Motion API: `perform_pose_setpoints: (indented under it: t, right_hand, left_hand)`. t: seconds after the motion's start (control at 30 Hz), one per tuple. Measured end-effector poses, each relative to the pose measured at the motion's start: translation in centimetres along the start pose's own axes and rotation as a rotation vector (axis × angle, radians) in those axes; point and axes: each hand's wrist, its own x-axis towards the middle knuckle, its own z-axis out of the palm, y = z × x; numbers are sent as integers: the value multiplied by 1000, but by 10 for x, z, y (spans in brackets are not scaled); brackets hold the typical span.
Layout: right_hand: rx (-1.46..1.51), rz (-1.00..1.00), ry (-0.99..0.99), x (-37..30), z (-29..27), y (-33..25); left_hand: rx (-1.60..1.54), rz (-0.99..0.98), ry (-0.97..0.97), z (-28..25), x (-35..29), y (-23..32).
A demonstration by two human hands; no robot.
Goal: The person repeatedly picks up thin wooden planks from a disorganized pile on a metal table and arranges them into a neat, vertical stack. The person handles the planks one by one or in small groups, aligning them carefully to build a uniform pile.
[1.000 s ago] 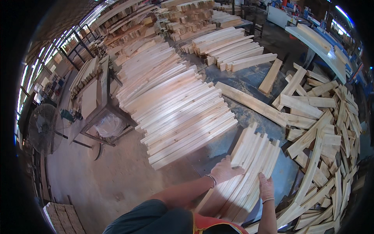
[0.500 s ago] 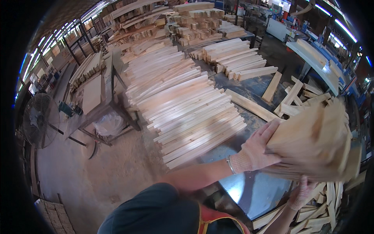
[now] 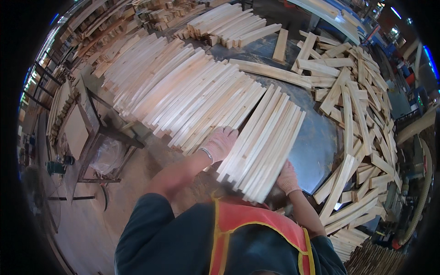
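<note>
Between my two gloved hands is a bundle of pale wooden strips (image 3: 263,144), side by side with their near ends overhanging the table edge. My left hand (image 3: 221,144) grips the bundle's left side, its fingers in the gap beside a long row of similar wooden strips (image 3: 197,96). On the opposite side, my right hand (image 3: 288,178) is closed against the bundle near its lower right corner; part of its fingers is hidden by the wood. The bundle and the row lie almost parallel, with a narrow dark gap between them.
Loose boards (image 3: 353,105) lie in a jumbled heap on the right, past a bare stretch of metal tabletop (image 3: 316,151). More stacked strips (image 3: 233,27) sit at the far side. A side table (image 3: 98,133) stands at left, and a ridged hose (image 3: 424,192) hangs far right.
The bundle has come from the heap side at the right, turned, and now lies beside the end of the row. Both hands moved left with it, and my view shifted rightward.
</note>
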Motion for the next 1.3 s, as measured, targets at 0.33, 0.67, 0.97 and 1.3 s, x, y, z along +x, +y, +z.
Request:
perform_pose_setpoints:
  t: [0.33,0.67,0.97,1.3]
  right_hand:
    - [1190,193,-163,11,-25,-49]
    - [909,275,-196,25,-60,-32]
    - [818,215,-358,86,-84,90]
    - [1388,330,-322,94,-73,81]
  left_hand:
    - [-1036,-1259,695,106,-98,-31]
    - [-2608,-1250,902,157,-76,19]
    - [-2169,-590,264,145,-77,51]
    - [-2482,-390,168,10,-24,32]
